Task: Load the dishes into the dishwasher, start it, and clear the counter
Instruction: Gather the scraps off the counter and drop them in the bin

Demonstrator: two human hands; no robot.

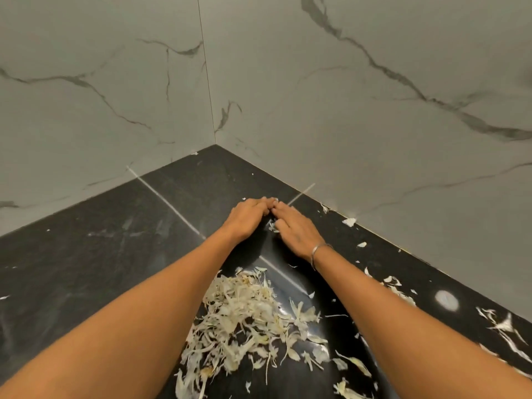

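The worktop (100,254) runs back into a corner where the left wall (100,96) meets the right wall (374,110). My left hand (249,218) and right hand (296,231) lie side by side on it before that corner, fingers meeting. Nearer me, between my forearms, sits a heap of shreds (244,312). Loose scraps (503,326) trail along the foot of the right wall.

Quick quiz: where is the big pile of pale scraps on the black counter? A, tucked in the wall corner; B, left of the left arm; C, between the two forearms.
C: the pile of scraps lies on the counter between the left forearm and the right forearm.
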